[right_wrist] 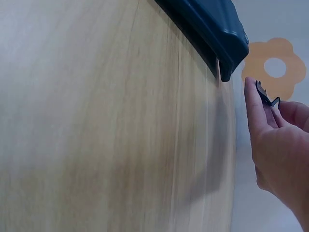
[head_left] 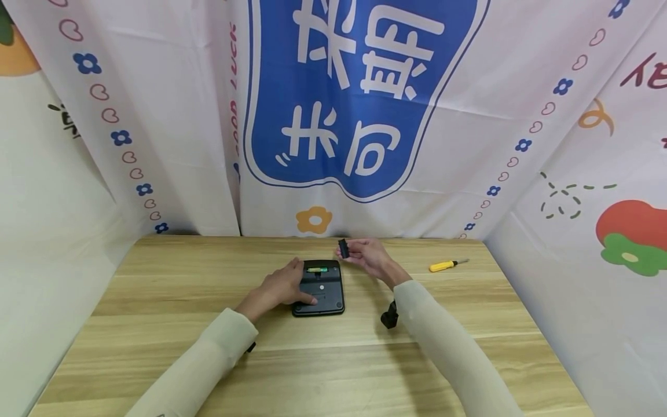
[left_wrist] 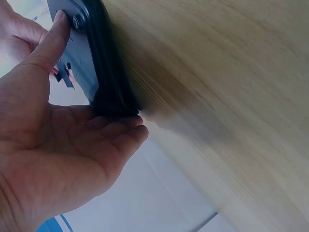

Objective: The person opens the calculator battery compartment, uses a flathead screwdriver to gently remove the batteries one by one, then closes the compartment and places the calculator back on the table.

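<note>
A black calculator [head_left: 329,298] lies face down on the wooden table, its battery compartment uncovered. Inside that compartment sits a green and gold battery [head_left: 317,270]. My left hand [head_left: 283,284] grips the calculator from the left, thumb across its back and fingers along the far edge, as the left wrist view shows. Just beyond the calculator's far right corner, my right hand [head_left: 371,258] pinches a small black battery cover [head_left: 344,249] between thumb and fingers. In the right wrist view, a thin clip sticks out from the cover [right_wrist: 263,94], which is held apart from the calculator.
To the right on the table [head_left: 292,370] lies a yellow-handled screwdriver [head_left: 443,266], its shaft pointing right. A printed white cloth [head_left: 198,145] hangs behind the table's far edge, with white side walls at left and right. A black wrist camera [head_left: 389,317] hangs under the right sleeve.
</note>
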{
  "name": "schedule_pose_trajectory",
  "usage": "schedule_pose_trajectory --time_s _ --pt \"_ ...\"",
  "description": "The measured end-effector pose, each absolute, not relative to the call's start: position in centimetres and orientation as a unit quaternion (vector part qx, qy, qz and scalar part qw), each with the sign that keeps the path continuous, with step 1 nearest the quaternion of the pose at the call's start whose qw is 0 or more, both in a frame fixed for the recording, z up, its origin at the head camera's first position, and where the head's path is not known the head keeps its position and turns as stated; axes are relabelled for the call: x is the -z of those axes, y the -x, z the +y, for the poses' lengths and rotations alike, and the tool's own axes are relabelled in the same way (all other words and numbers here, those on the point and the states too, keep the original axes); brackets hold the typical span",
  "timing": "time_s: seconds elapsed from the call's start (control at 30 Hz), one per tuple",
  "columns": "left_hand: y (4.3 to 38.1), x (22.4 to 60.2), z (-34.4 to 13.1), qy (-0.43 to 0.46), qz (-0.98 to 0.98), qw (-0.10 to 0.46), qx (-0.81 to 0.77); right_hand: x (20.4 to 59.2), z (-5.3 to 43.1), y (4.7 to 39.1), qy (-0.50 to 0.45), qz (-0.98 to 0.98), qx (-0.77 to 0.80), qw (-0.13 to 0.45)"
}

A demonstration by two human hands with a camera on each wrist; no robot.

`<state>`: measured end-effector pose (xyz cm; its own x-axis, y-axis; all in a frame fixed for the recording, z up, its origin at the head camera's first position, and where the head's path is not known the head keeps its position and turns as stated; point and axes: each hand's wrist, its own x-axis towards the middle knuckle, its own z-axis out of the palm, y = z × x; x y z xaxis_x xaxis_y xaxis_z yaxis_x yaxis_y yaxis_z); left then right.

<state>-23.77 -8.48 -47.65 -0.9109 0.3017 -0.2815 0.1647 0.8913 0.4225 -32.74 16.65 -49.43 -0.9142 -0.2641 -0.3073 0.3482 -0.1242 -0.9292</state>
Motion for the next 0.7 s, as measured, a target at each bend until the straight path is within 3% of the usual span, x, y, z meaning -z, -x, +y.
schedule_pose_trajectory --time_s 0.7 --pt "23.7 47.6 -8.6 -0.123 0.954 0.177 -0.208 48.8 19.5 33.2 -0.043 0.649 0.734 0.193"
